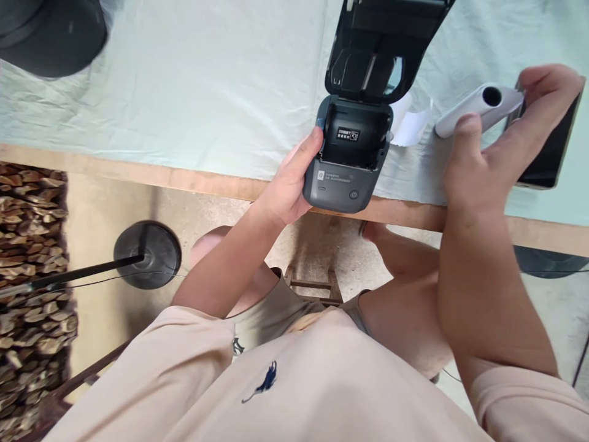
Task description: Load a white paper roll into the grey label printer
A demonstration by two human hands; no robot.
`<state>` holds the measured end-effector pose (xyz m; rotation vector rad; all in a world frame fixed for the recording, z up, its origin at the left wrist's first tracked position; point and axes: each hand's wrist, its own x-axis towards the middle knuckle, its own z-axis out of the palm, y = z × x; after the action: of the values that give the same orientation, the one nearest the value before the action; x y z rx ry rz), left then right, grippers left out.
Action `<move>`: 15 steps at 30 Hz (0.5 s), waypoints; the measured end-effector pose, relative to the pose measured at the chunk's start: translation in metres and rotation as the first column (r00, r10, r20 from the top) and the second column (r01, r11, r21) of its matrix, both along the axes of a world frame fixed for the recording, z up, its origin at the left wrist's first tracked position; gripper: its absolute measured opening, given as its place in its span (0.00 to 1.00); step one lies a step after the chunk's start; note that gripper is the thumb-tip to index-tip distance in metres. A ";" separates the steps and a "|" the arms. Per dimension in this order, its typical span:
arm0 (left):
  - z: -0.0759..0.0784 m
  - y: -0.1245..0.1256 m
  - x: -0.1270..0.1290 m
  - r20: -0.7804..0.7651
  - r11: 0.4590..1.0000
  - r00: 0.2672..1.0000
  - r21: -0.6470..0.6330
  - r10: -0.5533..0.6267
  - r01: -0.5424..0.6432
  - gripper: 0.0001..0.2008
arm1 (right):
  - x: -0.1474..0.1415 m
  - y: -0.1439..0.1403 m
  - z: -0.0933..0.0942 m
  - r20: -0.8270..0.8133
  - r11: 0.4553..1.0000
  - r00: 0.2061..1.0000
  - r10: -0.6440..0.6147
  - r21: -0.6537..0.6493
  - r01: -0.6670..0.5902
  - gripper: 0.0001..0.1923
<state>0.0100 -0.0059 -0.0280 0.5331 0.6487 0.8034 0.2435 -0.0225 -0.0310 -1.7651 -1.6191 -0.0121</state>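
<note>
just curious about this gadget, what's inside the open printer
Inside the printer, a black label with white print shows. The bay's near inner wall is hidden behind the front edge.

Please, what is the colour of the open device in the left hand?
The open device is dark grey; it shows best in the head view.

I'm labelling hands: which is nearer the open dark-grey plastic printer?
Left. The left hand grips the printer; the right hand is to its right, at the white paper roll.
</note>
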 end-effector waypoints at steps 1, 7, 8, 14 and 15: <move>0.000 -0.001 0.000 0.003 1.000 1.000 -0.004 0.010 -0.010 0.23 | 0.000 0.000 0.000 -0.004 1.000 1.000 -0.002 0.023 0.003 0.18; 0.002 -0.002 -0.001 -0.007 0.996 0.998 -0.070 0.062 -0.062 0.18 | -0.017 0.001 0.004 0.084 0.967 0.993 0.076 0.236 -0.094 0.13; 0.002 -0.001 -0.001 -0.005 0.995 0.998 -0.076 0.060 -0.060 0.18 | -0.023 0.001 0.005 0.110 0.956 0.987 0.121 0.253 -0.145 0.09; 0.003 0.002 0.001 -0.037 0.997 0.998 -0.060 0.042 -0.044 0.19 | -0.055 0.011 0.004 0.165 0.966 0.952 0.257 -0.057 -0.251 0.10; 0.003 0.003 0.000 -0.041 0.997 0.998 -0.055 0.043 -0.045 0.19 | -0.056 0.014 0.003 0.174 0.967 0.955 0.239 -0.127 -0.219 0.12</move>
<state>0.0101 -0.0031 -0.0253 0.4866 0.7197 0.8157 0.1871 -0.0084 -0.0277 -1.6852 -1.9879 0.0178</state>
